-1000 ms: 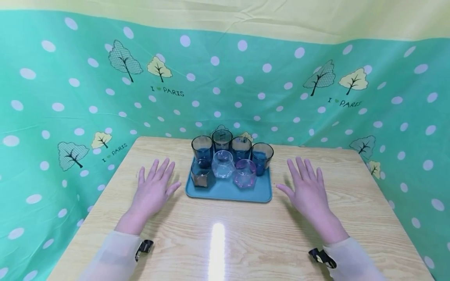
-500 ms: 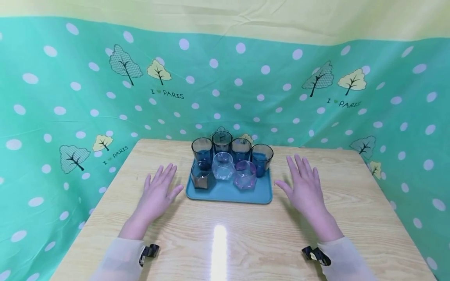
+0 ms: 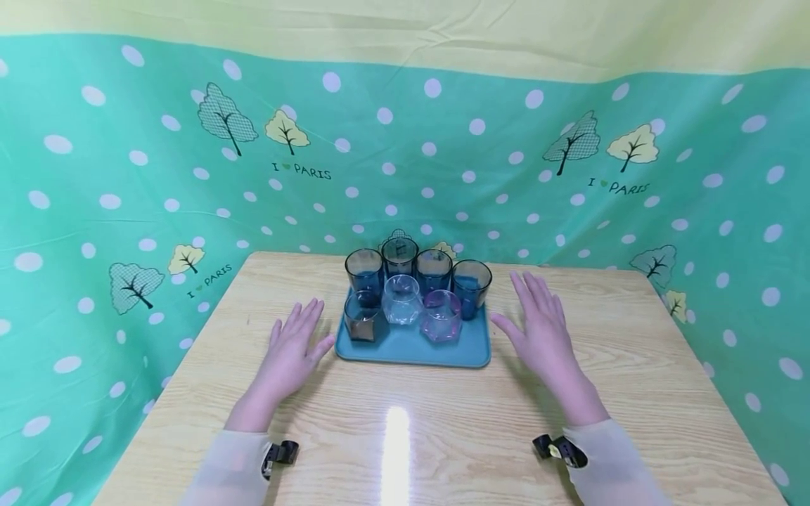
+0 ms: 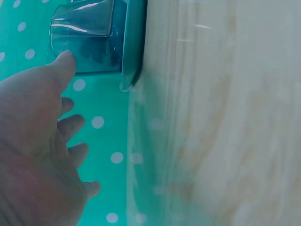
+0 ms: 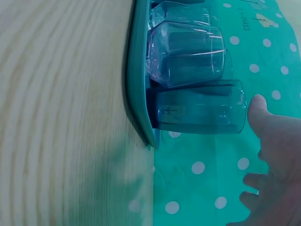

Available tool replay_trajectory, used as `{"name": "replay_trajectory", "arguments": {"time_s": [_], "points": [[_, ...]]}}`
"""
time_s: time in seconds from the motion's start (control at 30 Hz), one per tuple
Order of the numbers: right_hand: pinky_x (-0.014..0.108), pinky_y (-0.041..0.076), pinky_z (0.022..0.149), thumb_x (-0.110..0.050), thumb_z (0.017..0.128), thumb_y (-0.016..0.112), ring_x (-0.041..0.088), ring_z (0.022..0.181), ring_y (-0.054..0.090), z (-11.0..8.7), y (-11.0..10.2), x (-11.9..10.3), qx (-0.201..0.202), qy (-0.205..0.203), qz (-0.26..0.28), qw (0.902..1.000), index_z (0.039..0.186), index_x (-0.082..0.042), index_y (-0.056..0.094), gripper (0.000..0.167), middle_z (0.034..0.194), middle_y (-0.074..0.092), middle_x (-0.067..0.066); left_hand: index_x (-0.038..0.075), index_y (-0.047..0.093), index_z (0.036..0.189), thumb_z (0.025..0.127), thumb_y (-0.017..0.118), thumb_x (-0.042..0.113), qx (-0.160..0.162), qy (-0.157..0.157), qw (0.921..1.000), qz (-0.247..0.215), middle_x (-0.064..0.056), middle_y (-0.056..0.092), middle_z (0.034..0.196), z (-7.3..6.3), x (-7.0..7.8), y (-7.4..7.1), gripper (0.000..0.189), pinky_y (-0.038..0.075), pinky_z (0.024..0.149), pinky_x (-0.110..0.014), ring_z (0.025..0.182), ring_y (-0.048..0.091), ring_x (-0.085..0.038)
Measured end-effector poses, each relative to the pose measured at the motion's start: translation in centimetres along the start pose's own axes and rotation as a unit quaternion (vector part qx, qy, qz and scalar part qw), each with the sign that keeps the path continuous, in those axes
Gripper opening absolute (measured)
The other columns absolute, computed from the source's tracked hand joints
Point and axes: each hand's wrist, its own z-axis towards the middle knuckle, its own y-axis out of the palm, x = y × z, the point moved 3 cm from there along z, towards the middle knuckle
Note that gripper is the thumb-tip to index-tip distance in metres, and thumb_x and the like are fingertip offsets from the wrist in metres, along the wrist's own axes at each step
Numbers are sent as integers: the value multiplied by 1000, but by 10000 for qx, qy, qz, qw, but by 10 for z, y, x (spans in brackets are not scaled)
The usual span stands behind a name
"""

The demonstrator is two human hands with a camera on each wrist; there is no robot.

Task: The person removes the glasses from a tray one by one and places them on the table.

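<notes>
A blue tray point(image 3: 405, 355) on the wooden table carries several drinking glasses. Tall blue-grey tumblers, such as the rightmost tumbler point(image 3: 471, 288), stand along its back. In front are a short dark glass point(image 3: 363, 320), a short clear glass point(image 3: 401, 302) and a short pinkish glass point(image 3: 441, 320). My left hand point(image 3: 291, 358) hovers left of the tray, fingers extended, thumb near its left edge. To the right of the tray, my right hand point(image 3: 541, 337) is held with straight fingers, its thumb close to the rightmost tumbler. Neither hand holds anything.
The light wooden table point(image 3: 474, 429) extends in front of the tray and to both sides. A green polka-dot cloth point(image 3: 354, 140) hangs behind and around the table. A bright light reflection lies on the tabletop in front.
Both hands have moved inward toward the tray, the right one also slightly forward. The glasses and tray stay in place on the table; the head view has tilted slightly.
</notes>
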Motion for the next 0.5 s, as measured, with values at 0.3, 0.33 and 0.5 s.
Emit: {"name": "replay_trajectory", "arguments": {"time_s": [0.3, 0.33, 0.5], "points": [[71, 11, 131, -41, 111, 70, 48, 166, 15, 10, 3, -1, 26, -55, 597, 9982, 178, -19, 24, 84, 181, 24, 19, 6, 25, 176, 115, 57, 48, 28, 21, 9995, -329, -20, 26, 180, 0, -4, 5, 81, 2, 131, -71, 167, 10, -48], [72, 14, 131, -41, 111, 70, 48, 166, 16, 12, 4, -2, 33, -60, 649, 9979, 178, -21, 24, 84, 181, 25, 18, 6, 25, 176, 115, 57, 48, 24, 17, 9993, -363, -20, 26, 180, 1, -5, 6, 81, 3, 132, -70, 167, 10, -48], [74, 23, 127, -43, 111, 69, 47, 165, 22, 19, 6, -4, 3, -20, 915, 9958, 178, -25, 24, 83, 181, 25, 15, 6, 24, 176, 116, 58, 46, -19, 11, 9979, -648, -22, 28, 179, 1, -8, 11, 79, 4, 132, -70, 167, 11, -50]]}}
